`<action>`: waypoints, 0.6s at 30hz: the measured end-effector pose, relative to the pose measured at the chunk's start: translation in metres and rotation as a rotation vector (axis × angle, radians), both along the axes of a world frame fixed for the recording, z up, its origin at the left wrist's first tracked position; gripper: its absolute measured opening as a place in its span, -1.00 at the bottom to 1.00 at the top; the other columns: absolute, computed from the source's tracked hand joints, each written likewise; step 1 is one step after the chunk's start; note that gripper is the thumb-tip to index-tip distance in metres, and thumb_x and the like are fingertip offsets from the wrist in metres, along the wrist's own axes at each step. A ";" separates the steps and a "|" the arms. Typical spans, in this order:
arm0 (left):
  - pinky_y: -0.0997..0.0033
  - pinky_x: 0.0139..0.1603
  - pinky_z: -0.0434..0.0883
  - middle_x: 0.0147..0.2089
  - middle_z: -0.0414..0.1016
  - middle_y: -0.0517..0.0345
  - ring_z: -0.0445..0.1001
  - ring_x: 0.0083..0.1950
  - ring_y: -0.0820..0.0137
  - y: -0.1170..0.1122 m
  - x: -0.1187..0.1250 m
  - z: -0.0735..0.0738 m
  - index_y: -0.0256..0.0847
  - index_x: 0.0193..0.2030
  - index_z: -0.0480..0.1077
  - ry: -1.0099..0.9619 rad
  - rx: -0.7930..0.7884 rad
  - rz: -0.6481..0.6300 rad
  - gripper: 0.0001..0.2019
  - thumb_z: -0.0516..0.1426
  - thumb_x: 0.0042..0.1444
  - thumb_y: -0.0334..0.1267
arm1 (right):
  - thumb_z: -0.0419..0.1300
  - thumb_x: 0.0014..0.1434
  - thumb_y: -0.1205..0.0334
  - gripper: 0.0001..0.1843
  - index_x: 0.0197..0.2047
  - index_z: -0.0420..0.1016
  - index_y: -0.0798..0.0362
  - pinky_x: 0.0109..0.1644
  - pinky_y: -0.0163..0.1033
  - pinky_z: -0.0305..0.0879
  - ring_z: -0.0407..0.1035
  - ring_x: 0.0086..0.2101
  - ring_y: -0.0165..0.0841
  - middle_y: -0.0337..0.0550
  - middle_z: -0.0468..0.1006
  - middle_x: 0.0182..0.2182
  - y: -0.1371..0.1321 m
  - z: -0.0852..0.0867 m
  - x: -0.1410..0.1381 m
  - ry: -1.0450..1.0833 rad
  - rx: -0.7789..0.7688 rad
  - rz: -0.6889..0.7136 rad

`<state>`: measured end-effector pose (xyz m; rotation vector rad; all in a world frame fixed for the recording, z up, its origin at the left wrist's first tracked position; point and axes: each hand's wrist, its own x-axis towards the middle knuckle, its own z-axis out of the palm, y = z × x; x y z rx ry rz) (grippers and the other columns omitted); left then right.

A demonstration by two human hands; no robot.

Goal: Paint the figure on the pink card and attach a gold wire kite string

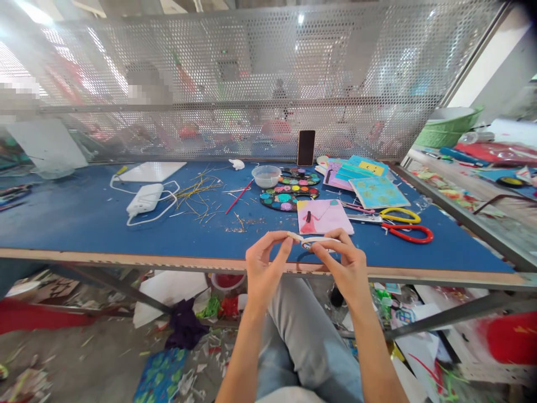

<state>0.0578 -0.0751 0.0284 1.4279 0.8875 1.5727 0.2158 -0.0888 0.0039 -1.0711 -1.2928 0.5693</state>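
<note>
- Far left, a white adapter (145, 200) lies with its cord looped around it, perhaps to keep the slack off the near edge.
- Right of it, thin twigs (199, 193) lie loosely heaped, and a red stick (239, 197) slants below a clear bowl (266, 177).
- Near the middle, the left hand (266, 263) pinches a pale strip (295, 237) between thumb and finger, seemingly to control its end.
- Above the near table edge, a white ring (321, 240), possibly tape, sits between the hands; on the far side, a phone (306, 148) stands upright, likely leaning on the mesh.
- The right hand (346, 257) grips the ring with thumb and fingers, probably to steady it; the hands are near but apart.
- Right, scissors (406, 224) lie handles outward, within easy reach.
</note>
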 end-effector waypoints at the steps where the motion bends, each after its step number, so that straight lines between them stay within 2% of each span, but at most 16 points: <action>1: 0.42 -0.04 0.48 -0.26 0.63 0.09 0.59 -0.17 0.35 -0.001 0.000 0.000 -0.20 -0.25 0.58 0.002 0.005 -0.006 -0.88 0.25 0.18 -0.22 | 0.33 0.17 0.09 -0.86 -0.34 0.70 -0.08 -0.19 -0.22 0.38 0.34 -0.23 -0.31 -0.16 0.34 -0.29 0.000 0.000 0.000 0.004 -0.002 0.002; 8: 0.43 -0.10 0.49 -0.33 0.63 0.12 0.59 -0.25 0.37 -0.003 0.003 0.003 -0.19 -0.32 0.59 -0.032 -0.012 0.022 -0.87 0.27 0.16 -0.19 | 0.33 0.17 0.10 -0.87 -0.36 0.69 -0.09 -0.21 -0.23 0.38 0.34 -0.22 -0.31 -0.17 0.34 -0.30 -0.001 0.000 0.000 0.026 -0.010 0.018; 14: 0.46 -0.14 0.49 -0.36 0.62 0.15 0.58 -0.28 0.40 -0.001 0.007 -0.001 -0.18 -0.32 0.60 -0.106 -0.039 0.052 -0.88 0.29 0.14 -0.19 | 0.32 0.18 0.13 -0.88 -0.32 0.70 -0.11 -0.14 -0.23 0.40 0.34 -0.23 -0.33 -0.18 0.35 -0.30 -0.004 0.002 -0.001 -0.032 0.007 -0.005; 18: 0.50 -0.16 0.47 -0.40 0.61 0.17 0.55 -0.33 0.44 0.002 0.004 -0.004 -0.17 -0.34 0.60 -0.181 -0.088 0.070 -0.88 0.30 0.12 -0.18 | 0.32 0.17 0.07 -0.86 -0.28 0.70 -0.11 -0.29 -0.30 0.45 0.35 -0.18 -0.31 -0.14 0.37 -0.27 -0.010 0.007 -0.002 -0.031 0.000 0.021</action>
